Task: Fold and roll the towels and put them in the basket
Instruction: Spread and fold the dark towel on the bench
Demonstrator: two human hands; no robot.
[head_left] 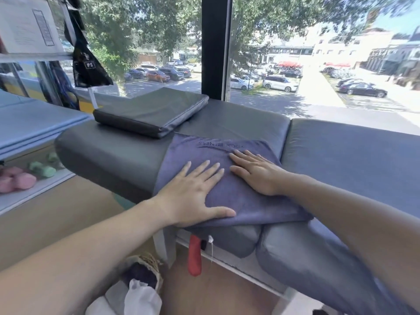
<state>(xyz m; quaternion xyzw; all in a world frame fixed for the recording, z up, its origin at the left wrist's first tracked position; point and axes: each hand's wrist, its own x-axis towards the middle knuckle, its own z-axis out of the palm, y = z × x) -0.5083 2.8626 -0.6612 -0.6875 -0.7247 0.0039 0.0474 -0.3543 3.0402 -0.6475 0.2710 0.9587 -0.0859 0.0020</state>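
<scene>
A purple-grey towel point(229, 196) lies folded flat on the dark grey padded bench point(109, 153), its near edge hanging slightly over the bench front. My left hand point(193, 192) presses flat on the towel's left half with fingers spread. My right hand point(256, 171) lies flat on its right half, fingers straight and pointing left. Printed lettering shows on the towel's far end. A woven basket point(147, 264) stands on the floor below the bench at the bottom centre, with a dark rolled towel point(141, 273) inside.
A dark flat cushion point(152, 110) lies on the bench behind the towel. A red handle point(194, 255) hangs under the bench front. White bags point(138, 298) sit beside the basket. Pink and green dumbbells point(25, 176) rest on a low shelf at left. A window spans the back.
</scene>
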